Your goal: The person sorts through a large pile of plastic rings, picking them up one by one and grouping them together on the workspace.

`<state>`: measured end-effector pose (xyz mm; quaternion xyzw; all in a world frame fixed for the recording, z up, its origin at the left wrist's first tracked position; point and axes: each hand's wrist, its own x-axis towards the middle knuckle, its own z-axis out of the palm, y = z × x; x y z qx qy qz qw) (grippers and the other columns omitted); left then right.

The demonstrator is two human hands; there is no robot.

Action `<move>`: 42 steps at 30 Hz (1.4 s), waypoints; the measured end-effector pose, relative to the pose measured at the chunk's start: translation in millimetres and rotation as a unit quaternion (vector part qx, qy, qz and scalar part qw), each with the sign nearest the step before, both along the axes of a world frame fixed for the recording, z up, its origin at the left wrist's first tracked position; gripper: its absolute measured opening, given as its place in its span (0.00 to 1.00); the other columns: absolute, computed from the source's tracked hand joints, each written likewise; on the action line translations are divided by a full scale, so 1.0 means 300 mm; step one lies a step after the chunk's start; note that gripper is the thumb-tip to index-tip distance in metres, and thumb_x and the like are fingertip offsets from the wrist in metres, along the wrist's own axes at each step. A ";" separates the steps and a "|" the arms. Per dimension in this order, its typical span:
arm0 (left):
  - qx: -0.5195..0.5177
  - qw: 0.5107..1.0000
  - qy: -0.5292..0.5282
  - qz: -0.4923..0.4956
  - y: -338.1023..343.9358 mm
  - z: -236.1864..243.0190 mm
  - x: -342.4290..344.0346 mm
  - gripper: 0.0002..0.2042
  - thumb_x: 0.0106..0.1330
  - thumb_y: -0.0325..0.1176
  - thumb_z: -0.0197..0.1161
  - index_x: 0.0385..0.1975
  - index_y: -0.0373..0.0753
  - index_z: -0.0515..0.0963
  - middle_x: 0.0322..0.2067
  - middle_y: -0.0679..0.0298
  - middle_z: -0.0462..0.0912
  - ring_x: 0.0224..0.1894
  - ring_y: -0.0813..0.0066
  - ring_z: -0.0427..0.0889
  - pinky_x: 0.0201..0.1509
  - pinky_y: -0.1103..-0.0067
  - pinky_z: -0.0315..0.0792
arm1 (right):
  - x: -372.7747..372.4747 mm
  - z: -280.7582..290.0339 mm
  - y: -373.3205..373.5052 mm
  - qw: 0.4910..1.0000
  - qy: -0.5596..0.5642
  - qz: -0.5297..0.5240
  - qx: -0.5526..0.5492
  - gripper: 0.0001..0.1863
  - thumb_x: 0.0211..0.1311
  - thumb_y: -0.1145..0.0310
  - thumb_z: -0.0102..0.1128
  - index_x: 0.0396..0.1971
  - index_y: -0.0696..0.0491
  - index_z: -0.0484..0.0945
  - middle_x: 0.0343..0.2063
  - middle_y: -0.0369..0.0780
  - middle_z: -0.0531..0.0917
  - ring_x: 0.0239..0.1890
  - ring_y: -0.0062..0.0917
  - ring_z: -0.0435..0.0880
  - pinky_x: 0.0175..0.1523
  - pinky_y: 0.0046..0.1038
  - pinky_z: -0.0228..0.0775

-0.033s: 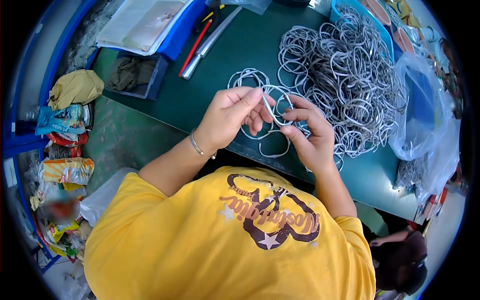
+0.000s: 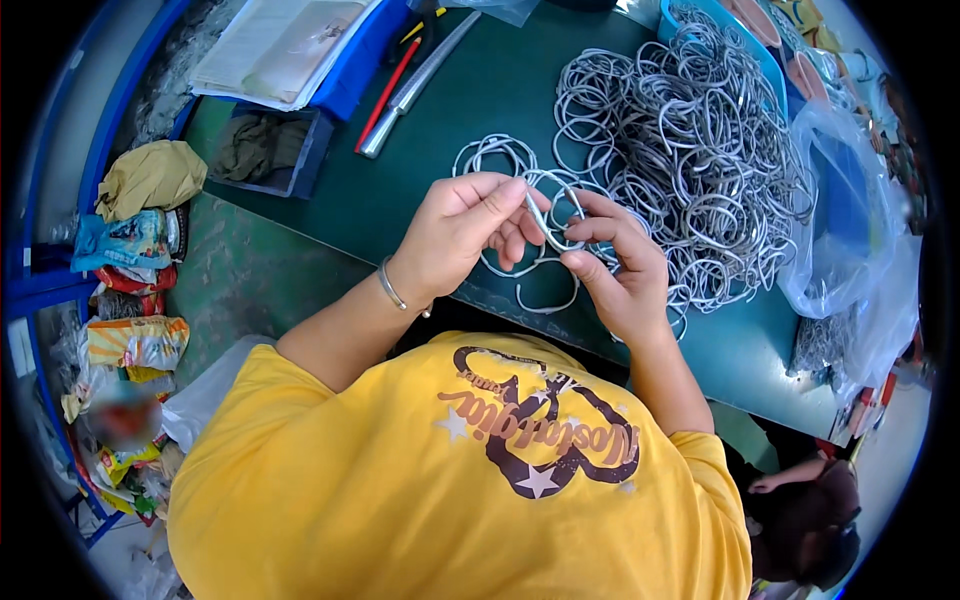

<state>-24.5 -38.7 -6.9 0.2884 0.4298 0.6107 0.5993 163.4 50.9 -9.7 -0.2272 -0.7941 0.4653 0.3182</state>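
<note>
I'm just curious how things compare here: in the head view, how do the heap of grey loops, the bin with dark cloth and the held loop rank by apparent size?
1. Heap of grey loops
2. Bin with dark cloth
3. Held loop, partly covered; nearness to the camera may enlarge it.

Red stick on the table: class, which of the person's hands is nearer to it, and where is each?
Left. In the picture, the left hand is below and right of the red stick; the right hand is farther right.

Co-worker (image 2: 815, 525) slightly farther right than before
</note>
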 end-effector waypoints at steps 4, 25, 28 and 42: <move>-0.003 1.000 0.025 -0.009 0.006 -0.001 0.020 0.14 0.72 0.36 0.52 0.38 0.31 0.79 0.26 0.62 0.82 0.22 0.84 0.77 0.26 0.88 0.72 | 0.027 -0.001 -0.004 1.000 -0.010 -0.008 0.008 0.13 0.48 0.70 0.71 0.34 0.56 0.80 0.47 0.49 0.79 0.48 0.37 0.81 0.52 0.30 0.71; 0.108 0.981 0.153 0.059 -0.005 0.011 0.077 0.07 0.67 0.26 0.58 0.41 0.31 0.76 0.29 0.63 0.83 0.28 0.82 0.82 0.31 0.87 0.76 | 0.004 0.032 0.007 0.897 0.057 -0.093 0.428 0.16 0.37 0.73 0.69 0.32 0.50 0.84 0.45 0.40 0.81 0.45 0.33 0.75 0.48 0.35 0.66; 0.066 0.996 0.027 0.051 -0.006 -0.013 0.066 0.08 0.66 0.22 0.58 0.42 0.31 0.71 0.35 0.57 0.83 0.31 0.78 0.83 0.34 0.84 0.78 | 0.013 0.044 -0.004 0.888 0.027 -0.085 0.451 0.15 0.36 0.73 0.69 0.31 0.50 0.83 0.46 0.40 0.80 0.44 0.33 0.75 0.49 0.35 0.66; 0.170 0.968 0.150 0.104 -0.009 -0.042 0.054 0.09 0.63 0.18 0.58 0.43 0.31 0.72 0.39 0.54 0.83 0.38 0.71 0.84 0.43 0.80 0.79 | 0.002 0.295 0.251 0.993 -0.027 -0.113 -0.031 0.09 0.60 0.72 0.61 0.39 0.59 0.80 0.23 0.36 0.82 0.20 0.16 0.80 0.24 0.17 0.71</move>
